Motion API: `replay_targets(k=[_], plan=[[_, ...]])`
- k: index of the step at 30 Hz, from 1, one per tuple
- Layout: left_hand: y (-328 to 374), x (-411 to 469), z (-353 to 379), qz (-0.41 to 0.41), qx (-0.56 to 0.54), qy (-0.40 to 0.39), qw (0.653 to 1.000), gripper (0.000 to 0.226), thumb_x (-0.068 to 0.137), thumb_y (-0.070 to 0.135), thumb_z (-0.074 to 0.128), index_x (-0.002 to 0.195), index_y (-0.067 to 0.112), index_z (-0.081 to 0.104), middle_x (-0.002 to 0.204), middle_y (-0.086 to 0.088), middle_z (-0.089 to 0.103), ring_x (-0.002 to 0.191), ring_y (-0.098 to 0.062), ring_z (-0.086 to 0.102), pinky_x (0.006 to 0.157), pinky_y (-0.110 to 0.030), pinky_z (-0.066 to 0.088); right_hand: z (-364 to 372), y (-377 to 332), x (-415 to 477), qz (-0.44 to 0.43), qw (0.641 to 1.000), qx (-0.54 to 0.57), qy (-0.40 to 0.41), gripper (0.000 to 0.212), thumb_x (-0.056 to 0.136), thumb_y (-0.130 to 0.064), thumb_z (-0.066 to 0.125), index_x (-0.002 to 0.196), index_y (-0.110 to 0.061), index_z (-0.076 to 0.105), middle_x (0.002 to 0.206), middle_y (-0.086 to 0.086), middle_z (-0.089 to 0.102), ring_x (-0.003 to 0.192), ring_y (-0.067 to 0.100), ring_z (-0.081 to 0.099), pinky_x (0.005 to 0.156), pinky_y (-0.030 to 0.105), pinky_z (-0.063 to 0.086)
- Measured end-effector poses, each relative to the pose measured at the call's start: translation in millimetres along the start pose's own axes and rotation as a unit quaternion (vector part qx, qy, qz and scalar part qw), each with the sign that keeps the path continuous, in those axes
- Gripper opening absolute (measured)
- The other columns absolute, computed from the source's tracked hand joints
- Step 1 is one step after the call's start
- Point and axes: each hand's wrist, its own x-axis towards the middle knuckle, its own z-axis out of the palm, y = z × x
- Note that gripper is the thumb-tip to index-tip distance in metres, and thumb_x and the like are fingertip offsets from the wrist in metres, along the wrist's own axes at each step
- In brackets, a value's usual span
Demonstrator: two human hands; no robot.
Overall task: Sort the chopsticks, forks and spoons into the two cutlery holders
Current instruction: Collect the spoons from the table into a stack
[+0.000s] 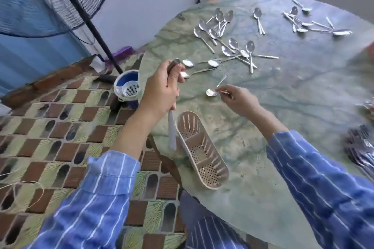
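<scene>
My left hand grips a bundle of spoons, bowls up at the fingers and handles hanging down beside the holder. The beige perforated cutlery holder lies on the round green table near its front left edge, with nothing visible inside. My right hand pinches the handle of a single spoon whose bowl hovers just over the table. Several loose spoons are scattered across the far table. At the right edge sits a blurred pile of forks.
The table is round with a marbled green top. Left of it on the patterned floor stand a blue and white basket and a standing fan's pole. More spoons lie at the far right.
</scene>
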Motion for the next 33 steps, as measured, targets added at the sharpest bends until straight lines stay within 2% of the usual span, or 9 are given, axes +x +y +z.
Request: replay_targets(k=[3,6,9,14,19,22,25,28,33], plan=[[-24,24,-12,0.004,0.013,-0.006,1.000,0.015,0.101,0.033,0.043,0.095,0.024,0.053,0.079,0.007,0.057,0.050,-0.014,0.049,0.037,-0.028,0.041,14,2,36,-0.003,0.995,-0.086,-0.042,0.033,0.094,-0.034,0.052,0.126,-0.039,0.057,0.114,-0.004,0.068,0.103,0.023,0.063,0.075,0.030,0.046],[-45,53,-20,0.001,0.025,-0.011,1.000,0.015,0.101,0.033,0.043,0.088,0.033,0.049,0.080,0.008,0.059,0.050,-0.014,0.049,0.035,-0.026,0.038,29,11,71,0.008,0.984,-0.151,-0.097,0.040,0.094,-0.033,0.051,0.131,-0.049,0.048,0.117,-0.003,0.067,0.105,0.023,0.061,0.076,0.032,0.048],[-65,83,-21,-0.031,0.024,-0.033,0.999,0.013,0.101,0.031,0.044,0.091,0.029,0.052,0.083,0.007,0.059,0.053,-0.011,0.052,0.035,-0.025,0.041,33,14,92,0.012,0.970,-0.187,-0.157,0.047,0.095,-0.040,0.052,0.137,-0.055,0.039,0.124,-0.009,0.063,0.112,0.019,0.059,0.078,0.027,0.042],[-101,122,-9,-0.081,0.029,-0.075,0.993,0.020,0.101,0.029,0.045,0.104,0.012,0.056,0.086,-0.001,0.058,0.056,-0.008,0.054,0.037,-0.027,0.049,40,19,113,-0.026,0.957,-0.226,-0.178,0.023,0.093,-0.043,0.056,0.116,-0.044,0.056,0.119,-0.014,0.062,0.103,0.015,0.060,0.069,0.024,0.039],[-145,156,20,-0.191,0.045,-0.063,0.978,0.031,0.095,0.039,0.055,0.104,0.010,0.053,0.089,-0.005,0.057,0.051,-0.012,0.054,0.043,-0.030,0.053,43,25,112,-0.064,0.966,-0.234,-0.089,0.024,0.090,-0.049,0.057,0.100,-0.027,0.057,0.103,-0.009,0.061,0.092,0.021,0.062,0.057,0.027,0.037],[-165,173,38,-0.288,0.016,-0.017,0.957,0.043,0.088,0.044,0.063,0.112,0.011,0.050,0.099,-0.001,0.057,0.053,-0.018,0.059,0.041,-0.025,0.050,42,28,95,-0.085,0.976,-0.199,-0.015,0.018,0.088,-0.036,0.065,0.098,-0.024,0.055,0.097,-0.003,0.060,0.078,0.027,0.064,0.048,0.027,0.035],[-170,188,54,-0.346,0.010,0.000,0.938,0.050,0.082,0.044,0.070,0.108,0.007,0.047,0.084,0.005,0.051,0.056,-0.021,0.061,0.037,-0.024,0.049,39,21,78,-0.056,0.986,-0.148,0.052,0.024,0.084,-0.022,0.069,0.101,-0.017,0.052,0.096,0.003,0.059,0.077,0.029,0.063,0.049,0.030,0.040],[-177,201,67,-0.343,0.043,0.009,0.938,0.042,0.078,0.044,0.073,0.087,0.007,0.054,0.077,0.001,0.055,0.046,-0.019,0.059,0.047,-0.032,0.056,32,8,64,0.030,0.993,-0.063,0.093,0.019,0.092,-0.021,0.061,0.104,-0.009,0.052,0.087,0.006,0.061,0.075,0.032,0.059,0.059,0.037,0.045],[-191,206,70,-0.249,0.047,-0.011,0.967,0.023,0.082,0.026,0.071,0.083,0.005,0.062,0.087,-0.014,0.068,0.055,-0.019,0.059,0.035,-0.022,0.048,22,4,63,0.067,0.980,0.104,0.154,0.025,0.095,-0.011,0.052,0.112,-0.025,0.040,0.060,-0.005,0.039,0.049,0.012,0.037,0.051,0.026,0.033]])
